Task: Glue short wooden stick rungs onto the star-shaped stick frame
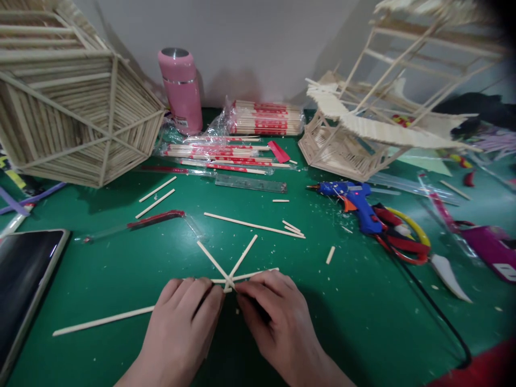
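Note:
My left hand [183,320] and my right hand [274,317] rest on the green mat [363,312] at the near edge, fingertips meeting at the centre of a small star of crossed wooden sticks [229,269]. Both hands pinch the sticks where they cross; the spokes fan out away from me. A long loose stick [100,321] lies to the left, its right end hidden under my left hand.
A blue glue gun [357,201], red and yellow pliers [403,236], a clear ruler [250,184], packs of chopsticks [266,118], a pink flask [181,91], a tablet [24,279] and two large stick-built models [72,107] [355,134] surround the work spot.

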`<state>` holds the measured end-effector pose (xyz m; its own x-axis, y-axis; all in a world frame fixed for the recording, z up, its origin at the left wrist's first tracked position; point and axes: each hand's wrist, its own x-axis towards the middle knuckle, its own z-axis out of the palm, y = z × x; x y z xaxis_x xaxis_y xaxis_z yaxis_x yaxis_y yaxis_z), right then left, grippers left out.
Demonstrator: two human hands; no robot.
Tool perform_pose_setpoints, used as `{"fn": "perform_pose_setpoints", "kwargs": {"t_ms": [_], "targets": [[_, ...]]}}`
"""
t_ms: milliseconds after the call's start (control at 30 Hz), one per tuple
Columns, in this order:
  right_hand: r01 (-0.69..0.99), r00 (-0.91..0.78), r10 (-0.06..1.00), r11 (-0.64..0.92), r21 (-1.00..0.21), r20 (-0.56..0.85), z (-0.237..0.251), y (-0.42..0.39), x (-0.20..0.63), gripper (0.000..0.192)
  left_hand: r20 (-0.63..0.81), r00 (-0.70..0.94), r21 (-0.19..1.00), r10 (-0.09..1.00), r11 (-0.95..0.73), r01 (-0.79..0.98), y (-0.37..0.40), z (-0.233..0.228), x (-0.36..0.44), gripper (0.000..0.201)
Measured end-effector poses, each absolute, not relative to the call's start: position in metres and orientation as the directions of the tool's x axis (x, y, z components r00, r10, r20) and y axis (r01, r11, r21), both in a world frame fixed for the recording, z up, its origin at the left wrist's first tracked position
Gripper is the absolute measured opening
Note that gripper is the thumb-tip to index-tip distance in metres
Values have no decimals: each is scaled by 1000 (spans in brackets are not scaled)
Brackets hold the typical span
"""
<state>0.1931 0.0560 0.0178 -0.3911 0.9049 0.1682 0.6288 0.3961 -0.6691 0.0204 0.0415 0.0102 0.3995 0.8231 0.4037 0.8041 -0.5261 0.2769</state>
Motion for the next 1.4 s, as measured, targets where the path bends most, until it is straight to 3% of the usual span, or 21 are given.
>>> {"fn": "perform_pose_setpoints", "kwargs": {"t_ms": [433,900,1400], "targets": [[625,-386,910,377,-683,149,18,56,194,14,407,388,288,827,-520,804,44,6,23,23],[637,-383,916,358,-683,123,19,56,194,16,442,391,127,807,-488,863,47,12,25,34],[635,-385,917,348,-690,108,20,56,194,16,443,393,130,806,-492,861,46,9,25,31]]}}
